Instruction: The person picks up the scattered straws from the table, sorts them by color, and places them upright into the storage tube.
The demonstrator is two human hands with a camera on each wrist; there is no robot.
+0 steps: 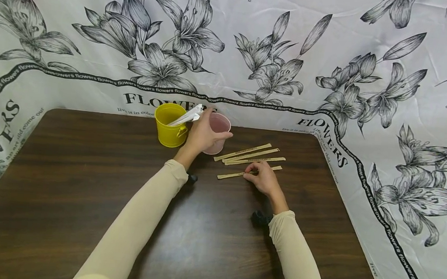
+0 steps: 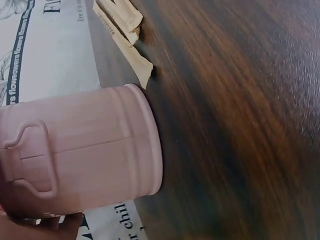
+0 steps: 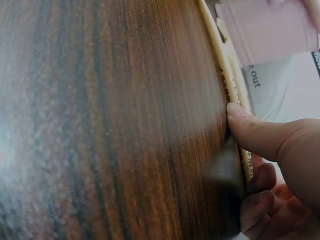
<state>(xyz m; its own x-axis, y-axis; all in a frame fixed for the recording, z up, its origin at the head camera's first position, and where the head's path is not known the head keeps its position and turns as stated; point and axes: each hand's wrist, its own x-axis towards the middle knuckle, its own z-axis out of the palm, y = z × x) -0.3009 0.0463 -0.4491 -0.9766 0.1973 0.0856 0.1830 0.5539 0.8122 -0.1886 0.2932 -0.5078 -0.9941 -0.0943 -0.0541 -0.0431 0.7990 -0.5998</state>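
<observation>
My left hand holds a small pink bucket near its rim. The left wrist view shows the pink bucket from the side, with its moulded handle and its base on the table. My right hand pinches the nearest of several slim tan paper-wrapped sticks at about its middle. In the right wrist view the thumb lies on one side of that stick, with curled fingers on the other. Several more tan wrapped sticks lie loosely fanned just beyond it.
A yellow bucket stands left of the pink one, with white wrapped sticks leaning out of it. The dark wooden table runs up to a white flower-printed cloth behind and at the sides.
</observation>
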